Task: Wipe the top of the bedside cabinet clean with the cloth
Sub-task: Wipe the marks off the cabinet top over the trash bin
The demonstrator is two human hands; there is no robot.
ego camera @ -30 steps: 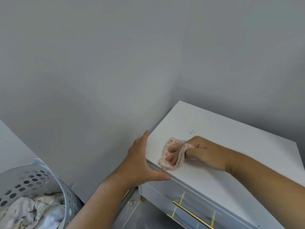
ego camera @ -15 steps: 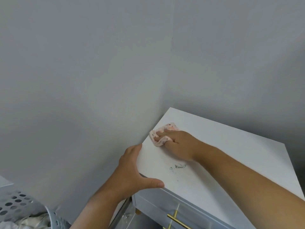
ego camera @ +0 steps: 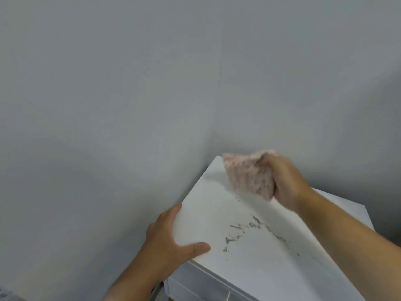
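Note:
The white bedside cabinet (ego camera: 217, 216) stands in the wall corner, its top filling the lower right. A pink speckled cloth (ego camera: 247, 177), blurred by motion, hangs from my right hand (ego camera: 284, 181), lifted over the far left part of the top. My left hand (ego camera: 171, 242) grips the cabinet's near left corner, thumb lying on the top and fingers down the side. Grey streaks of dirt (ego camera: 249, 231) cross the middle of the top, between my two hands.
Grey walls (ego camera: 108, 105) meet in a corner just behind the cabinet. A white drawer front (ego camera: 195, 285) shows below the top's near edge. A sliver of the perforated laundry basket (ego camera: 4, 295) sits at the bottom left.
My right hand lifted the cloth off the far left of the top and raised it toward the back corner. More grey dirt streaks show mid-top. The left hand kept its grip.

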